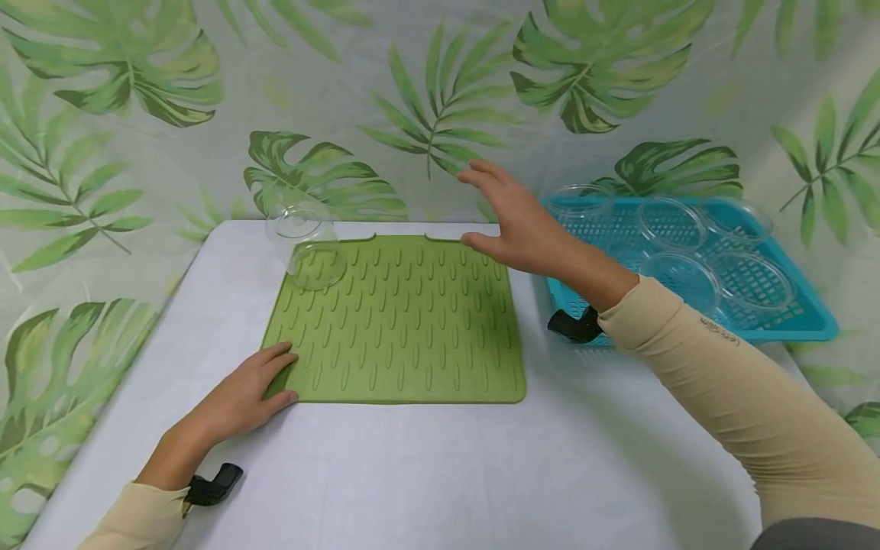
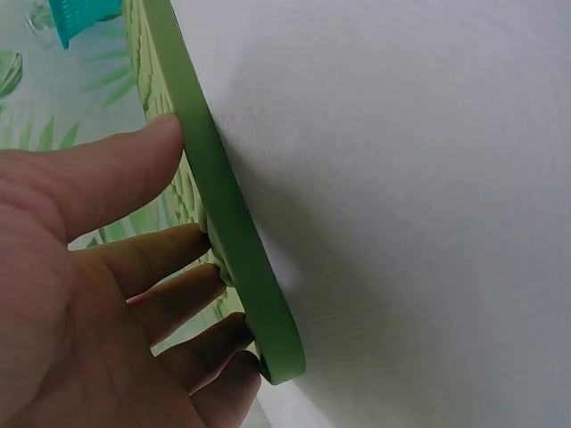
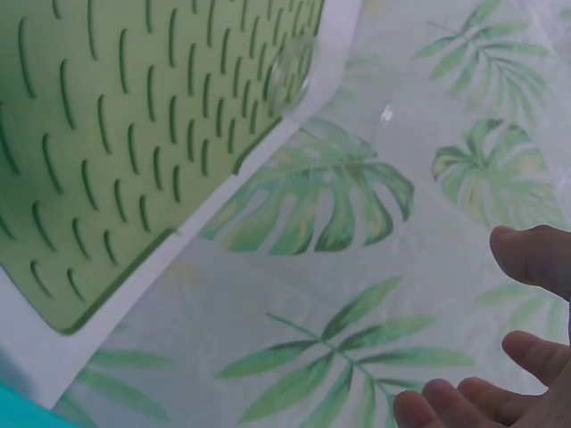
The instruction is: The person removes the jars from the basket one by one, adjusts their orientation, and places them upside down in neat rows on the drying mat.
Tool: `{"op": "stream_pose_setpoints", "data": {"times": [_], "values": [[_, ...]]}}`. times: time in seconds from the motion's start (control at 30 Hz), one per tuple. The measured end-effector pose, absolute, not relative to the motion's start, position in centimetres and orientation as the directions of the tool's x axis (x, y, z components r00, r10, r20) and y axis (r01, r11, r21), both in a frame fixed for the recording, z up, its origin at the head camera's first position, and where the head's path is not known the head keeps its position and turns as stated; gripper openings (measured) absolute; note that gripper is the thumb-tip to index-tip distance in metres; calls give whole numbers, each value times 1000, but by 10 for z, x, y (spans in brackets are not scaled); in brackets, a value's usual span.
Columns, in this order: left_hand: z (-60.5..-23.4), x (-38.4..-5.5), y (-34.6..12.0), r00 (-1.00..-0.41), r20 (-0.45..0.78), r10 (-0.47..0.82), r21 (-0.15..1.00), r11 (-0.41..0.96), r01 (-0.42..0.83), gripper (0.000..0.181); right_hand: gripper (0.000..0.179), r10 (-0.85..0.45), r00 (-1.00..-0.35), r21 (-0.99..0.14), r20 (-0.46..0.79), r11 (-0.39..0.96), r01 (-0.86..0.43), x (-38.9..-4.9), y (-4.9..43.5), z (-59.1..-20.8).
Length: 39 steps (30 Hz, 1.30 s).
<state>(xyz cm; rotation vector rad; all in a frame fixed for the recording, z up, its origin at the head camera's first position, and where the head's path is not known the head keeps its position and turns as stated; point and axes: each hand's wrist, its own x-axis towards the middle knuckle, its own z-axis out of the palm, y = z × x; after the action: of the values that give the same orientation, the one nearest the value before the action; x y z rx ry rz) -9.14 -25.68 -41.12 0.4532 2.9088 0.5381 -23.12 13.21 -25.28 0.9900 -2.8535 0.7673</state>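
A clear drinking glass (image 1: pixel 315 263) stands at the back left corner of the green ridged mat (image 1: pixel 406 328); it appears to be upside down. My left hand (image 1: pixel 237 397) rests at the mat's near left corner. In the left wrist view, the fingertips (image 2: pixel 183 303) and thumb touch the mat's edge without curling round it. My right hand (image 1: pixel 519 221) hangs in the air over the mat's back right corner, fingers spread and holding nothing. Several clear glasses (image 1: pixel 681 279) are in the turquoise basket (image 1: pixel 818 325) to the right, behind my right forearm.
A white cloth covers the table (image 1: pixel 412 473). Directly behind it hangs a leaf-patterned curtain (image 1: pixel 440 84). Black wrist mounts (image 1: pixel 216 485) stick out below both wrists. The basket's near left part is partly hidden by my right arm.
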Motion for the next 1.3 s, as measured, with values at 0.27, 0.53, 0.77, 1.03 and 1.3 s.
{"op": "stream_pose_setpoints", "data": {"times": [0.27,0.53,0.77,1.03,1.3], "values": [[-413,-91,-257,-945,-83,316,371,890,265,59,74,-567,-797,-427,207,680,-596,-223,147,-250],[-415,-89,-258,-946,-82,313,391,883,259,59,73,-540,-809,-423,231,693,-583,-209,168,-249],[-415,-88,-257,-949,-60,309,394,881,262,57,72,-513,-814,-407,273,705,-581,-191,202,-255],[-417,-88,-256,-946,-60,319,366,888,276,58,75,-477,-817,-376,323,728,-574,-172,245,-260],[-417,-88,-260,-938,-58,343,306,900,310,59,79,-435,-835,-345,337,768,-539,-158,279,-270]]}}
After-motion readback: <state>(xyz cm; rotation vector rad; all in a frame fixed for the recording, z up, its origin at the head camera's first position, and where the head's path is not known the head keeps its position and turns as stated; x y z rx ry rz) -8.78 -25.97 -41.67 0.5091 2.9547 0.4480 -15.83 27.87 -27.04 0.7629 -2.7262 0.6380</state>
